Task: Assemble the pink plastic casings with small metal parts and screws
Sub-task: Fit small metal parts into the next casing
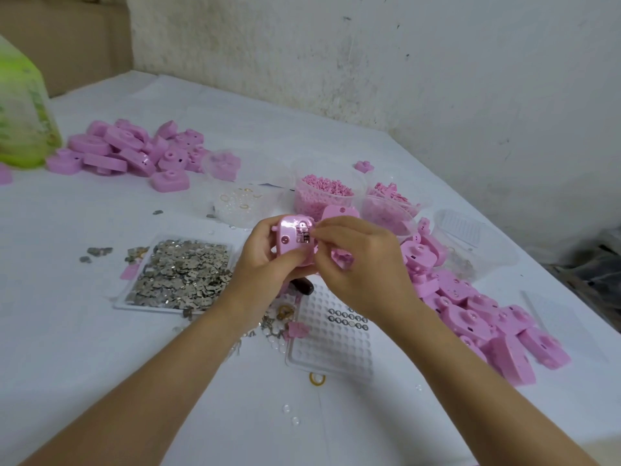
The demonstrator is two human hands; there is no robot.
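Two forearms angle in from the bottom edge and meet mid-table. At left, a tray of metal parts (181, 270) sits flat on the white table (100, 348). The left hand (265, 264) curls its fingers and thumb round the pink casing (289, 238), holding it above the table with its open side up. The right hand (363, 267) arches beside it, thumb and forefinger pinching the small metal part (303, 235) in the casing's recess. Farther right sprawls a pile of casings (470, 314).

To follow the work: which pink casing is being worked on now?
The pink casing gripped in the left hand; the right hand pinches a metal part in it. The others lie on the table.
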